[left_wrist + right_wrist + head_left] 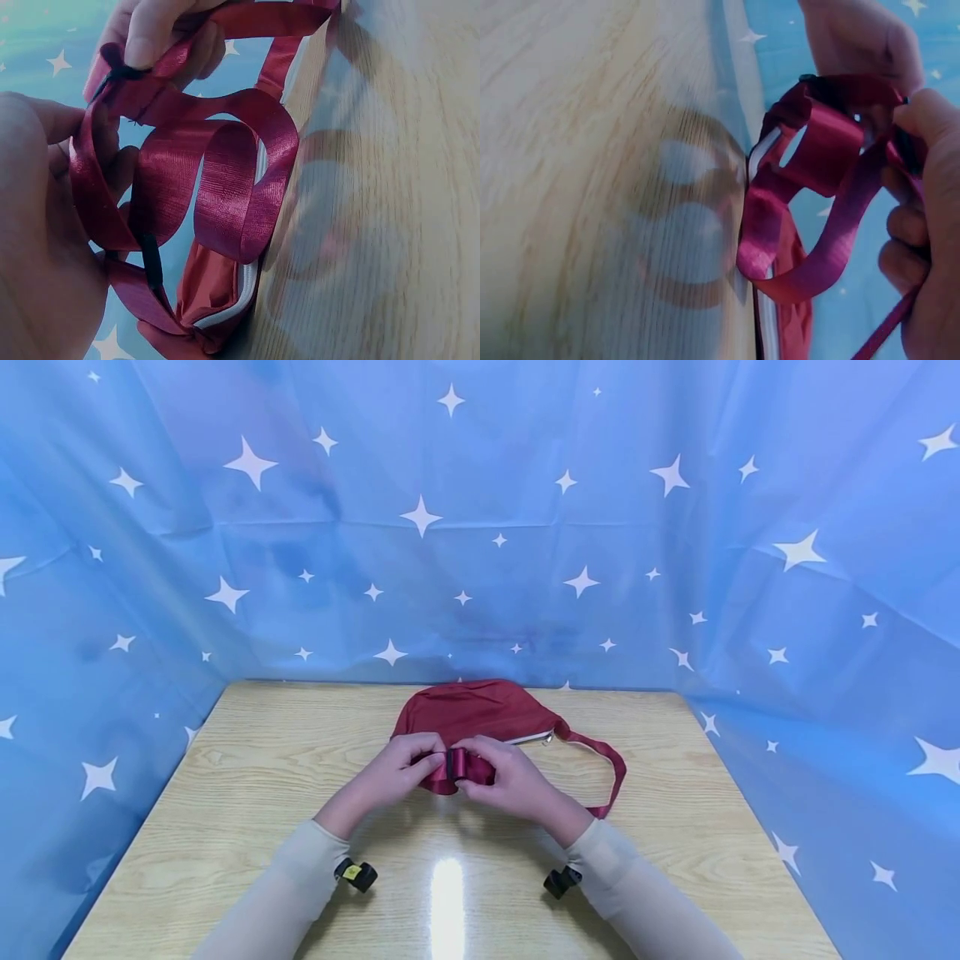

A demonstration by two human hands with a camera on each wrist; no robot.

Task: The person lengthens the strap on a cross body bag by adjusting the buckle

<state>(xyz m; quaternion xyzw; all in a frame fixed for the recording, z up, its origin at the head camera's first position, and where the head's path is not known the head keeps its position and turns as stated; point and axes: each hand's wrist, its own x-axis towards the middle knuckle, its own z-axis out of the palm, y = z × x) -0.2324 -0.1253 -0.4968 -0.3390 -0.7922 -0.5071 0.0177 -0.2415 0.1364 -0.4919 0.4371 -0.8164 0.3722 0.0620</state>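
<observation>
A dark red waist bag (468,710) with a pale zip lies near the table's far edge. Both hands are in front of it, working on its shiny red strap (229,191), which hangs in loops. My left hand (401,768) pinches the strap between thumb and fingers. Close beside it, my right hand (513,777) grips another stretch of strap, its thumb at a black slider (124,73). A second black slider (151,261) sits on the strap near the left palm. Fingers partly hide the strap in the right wrist view, where the loops (825,150) hang between the hands.
The bag's strap (618,768) curves out to the right across the wooden table (675,860). A zip pull (547,739) hangs at the bag's right end. Behind and at both sides hangs a blue curtain (495,460) with white stars.
</observation>
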